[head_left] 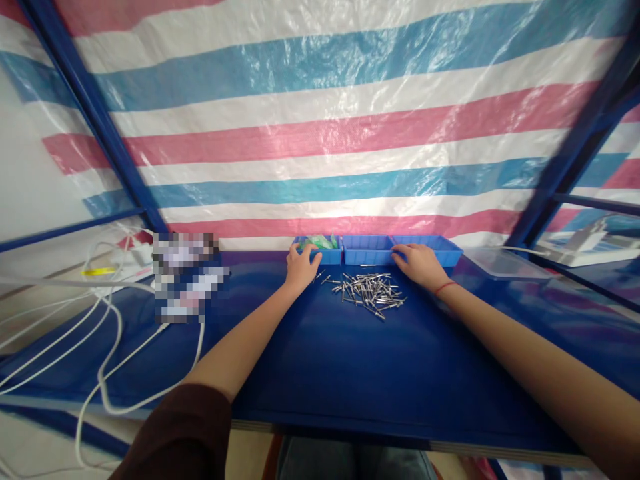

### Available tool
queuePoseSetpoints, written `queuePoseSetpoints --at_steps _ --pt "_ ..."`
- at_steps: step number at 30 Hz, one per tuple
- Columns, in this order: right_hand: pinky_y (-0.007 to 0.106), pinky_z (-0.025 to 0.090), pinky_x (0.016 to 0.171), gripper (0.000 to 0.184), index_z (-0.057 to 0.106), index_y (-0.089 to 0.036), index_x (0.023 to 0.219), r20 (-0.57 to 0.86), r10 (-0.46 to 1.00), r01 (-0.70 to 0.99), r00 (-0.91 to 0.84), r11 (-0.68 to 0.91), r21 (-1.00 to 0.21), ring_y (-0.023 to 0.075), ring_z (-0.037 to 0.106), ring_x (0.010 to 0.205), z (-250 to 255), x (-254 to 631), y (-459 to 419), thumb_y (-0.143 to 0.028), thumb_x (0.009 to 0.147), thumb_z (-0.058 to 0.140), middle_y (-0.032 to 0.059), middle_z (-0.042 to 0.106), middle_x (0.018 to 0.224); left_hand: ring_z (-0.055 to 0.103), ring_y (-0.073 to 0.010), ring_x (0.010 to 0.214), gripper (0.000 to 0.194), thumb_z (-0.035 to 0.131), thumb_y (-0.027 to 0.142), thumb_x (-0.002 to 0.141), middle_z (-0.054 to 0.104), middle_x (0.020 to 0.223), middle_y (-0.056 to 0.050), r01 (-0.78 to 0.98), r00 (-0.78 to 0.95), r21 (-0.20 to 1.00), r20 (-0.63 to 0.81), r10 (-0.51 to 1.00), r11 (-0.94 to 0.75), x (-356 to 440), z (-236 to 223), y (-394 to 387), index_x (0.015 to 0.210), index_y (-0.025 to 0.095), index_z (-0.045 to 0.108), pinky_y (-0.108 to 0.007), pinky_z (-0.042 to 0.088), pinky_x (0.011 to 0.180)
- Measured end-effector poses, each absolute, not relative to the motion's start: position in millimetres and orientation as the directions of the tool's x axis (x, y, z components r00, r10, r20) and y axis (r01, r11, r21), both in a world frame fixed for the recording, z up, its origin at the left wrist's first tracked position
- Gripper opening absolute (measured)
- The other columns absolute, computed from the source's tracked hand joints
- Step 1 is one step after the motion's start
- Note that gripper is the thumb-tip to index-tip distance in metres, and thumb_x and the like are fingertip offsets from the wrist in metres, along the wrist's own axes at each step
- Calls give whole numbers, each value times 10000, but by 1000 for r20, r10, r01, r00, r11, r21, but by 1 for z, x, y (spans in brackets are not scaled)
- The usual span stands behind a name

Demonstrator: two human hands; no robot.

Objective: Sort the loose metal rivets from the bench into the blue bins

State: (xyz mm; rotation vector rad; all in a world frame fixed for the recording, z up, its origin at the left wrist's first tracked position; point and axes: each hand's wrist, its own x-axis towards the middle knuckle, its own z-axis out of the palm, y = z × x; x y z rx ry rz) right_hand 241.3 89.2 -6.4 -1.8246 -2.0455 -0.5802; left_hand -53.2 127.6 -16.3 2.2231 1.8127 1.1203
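Observation:
Three blue plastic bins stand in a row at the back of the blue table. My left hand [301,268] grips the front left corner of the left bin [329,256], its thumb on the front wall and fingers at the rim. Green plastic wrapping [320,241] shows inside that bin. The middle bin [367,251] stands between my hands. At the right bin [447,252], my right hand [421,263] has its fingers closed over the front rim near the left end. A loose pile of thin silvery blind rivets [373,291] lies in front, with a few strays toward my left hand.
White cables [113,333] and a pixelated patch [187,277] occupy the left side of the table [340,373]. A clear plastic lid [505,262] lies at the right, near a white device [590,243]. Striped sheeting [325,133] hangs behind, between blue metal posts [565,153].

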Motion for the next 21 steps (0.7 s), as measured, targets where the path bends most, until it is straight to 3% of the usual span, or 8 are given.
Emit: queuePoseSetpoints --at_steps 5,8,10,13,15,18,21 --pt "406 430 863 376 634 -161 1140 527 839 990 -137 135 42 278 597 909 -2 243 82 -335 905 397 151 672 1009 348 -272 1305 288 463 379 879 436 1255 -112 839 60 455 469 881 -299 -54 -11 119 1107 268 600 -435 328 1055" --pt "467 392 925 394 592 -150 1206 641 756 989 -133 145 34 323 523 1051 1 235 72 -302 890 413 173 611 1136 329 -303 1297 352 458 402 876 367 1348 -123 879 -18 408 548 836 -248 -48 -7 103 1191 270 546 -461 327 1038" --pt "460 388 942 370 616 -150 1166 647 731 968 -215 250 40 310 506 1074 2 225 66 -224 878 396 159 603 1144 349 -301 1264 361 447 401 880 379 1348 -123 908 6 331 604 797 -257 -41 -6 90 1199 252 528 -455 336 1020" --pt "407 415 932 395 643 -153 1119 497 752 879 -432 476 45 257 548 1038 -2 209 62 -101 822 388 113 644 1094 431 -301 1170 342 402 418 895 462 1262 -121 919 122 266 514 849 -292 -30 -8 73 1131 236 569 -445 388 953" --pt "391 423 928 407 637 -121 1133 410 771 850 -487 526 21 246 570 1031 -7 201 63 -86 815 384 123 655 1095 444 -321 1165 405 382 465 894 476 1253 -141 918 163 272 406 899 -290 -25 -13 69 1157 220 570 -464 385 952" --pt "377 428 928 369 663 -89 1064 391 802 850 -452 520 -82 238 598 998 -12 193 63 -133 863 357 146 671 1061 454 -321 1183 497 351 525 893 504 1233 -157 897 258 274 311 915 -346 -23 -19 70 1202 196 557 -467 345 1003" --pt "358 435 926 341 682 -122 978 464 809 836 -361 502 -224 218 610 975 -16 190 58 -218 903 363 121 682 1025 467 -279 1190 517 340 534 899 530 1204 -134 820 409 287 313 857 -496 -25 -21 75 1224 185 539 -421 332 1039"
